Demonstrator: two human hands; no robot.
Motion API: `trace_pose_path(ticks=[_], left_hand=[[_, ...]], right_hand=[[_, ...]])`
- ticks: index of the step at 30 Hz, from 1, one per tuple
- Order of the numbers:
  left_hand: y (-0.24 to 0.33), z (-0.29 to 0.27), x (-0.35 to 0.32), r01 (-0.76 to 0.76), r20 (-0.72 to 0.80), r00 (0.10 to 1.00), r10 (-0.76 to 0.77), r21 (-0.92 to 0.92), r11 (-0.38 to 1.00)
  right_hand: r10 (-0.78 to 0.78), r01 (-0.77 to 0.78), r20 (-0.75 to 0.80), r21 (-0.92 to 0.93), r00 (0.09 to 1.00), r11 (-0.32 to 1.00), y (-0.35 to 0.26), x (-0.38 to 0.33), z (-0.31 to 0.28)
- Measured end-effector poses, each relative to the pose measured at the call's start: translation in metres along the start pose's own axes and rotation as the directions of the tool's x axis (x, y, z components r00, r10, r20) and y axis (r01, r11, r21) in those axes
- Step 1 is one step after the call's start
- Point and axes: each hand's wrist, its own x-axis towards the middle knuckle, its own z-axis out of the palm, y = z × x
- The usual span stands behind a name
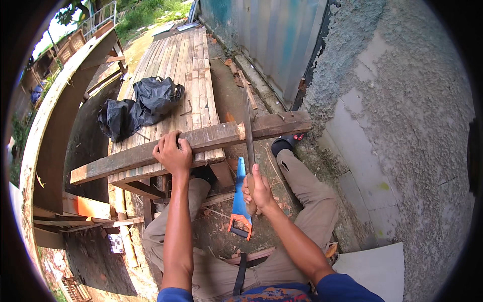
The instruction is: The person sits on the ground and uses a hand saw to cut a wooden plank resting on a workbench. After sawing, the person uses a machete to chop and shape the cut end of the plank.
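Note:
A long, weathered wooden beam [216,137] lies slantwise across the near end of a bamboo-slat bench [173,85], its right end jutting past the bench. My left hand [174,153] presses on the beam left of its middle, fingers curled over it. In my right hand [260,192] is a wooden-handled tool with a long, dark, narrow blade [249,136]; I cannot tell its exact kind. The blade stands nearly edge-on across the beam, right beside a pale, freshly exposed patch of wood [241,132]. Nails [283,117] stick out near the beam's right end.
A blue handsaw [240,194] with an orange handle stands between my legs. Crumpled black plastic [143,105] lies on the bench, near a loose bent nail [187,107]. A rough wall [397,126] rises at right, a corrugated metal door [279,45] ahead, a curved wooden tabletop [55,110] at left.

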Motion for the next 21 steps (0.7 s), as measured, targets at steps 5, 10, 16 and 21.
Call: trace_pose_path(ticks=[5,10,16,21], left_hand=[[0.000,0.001,-0.002,-0.016,-0.003,1.000,0.016,-0.022,1.000],[0.006,0.000,-0.003,0.018,0.021,1.000,-0.018,-0.030,0.999],[0.005,0.004,-0.001,0.024,0.013,1.000,-0.023,-0.018,1.000],[0.005,0.000,-0.002,0.018,0.014,1.000,-0.017,-0.026,0.999]], right_hand=[[-0.496,0.459,0.137,0.234,0.857,0.857,-0.070,-0.032,0.017],[-0.745,0.737,0.087,0.107,0.661,0.667,-0.050,-0.003,0.015],[0.016,-0.017,0.101,0.002,0.995,1.000,0.014,0.013,-0.026],[-0.380,0.362,0.088,0.170,0.921,0.917,-0.063,-0.022,0.003]])
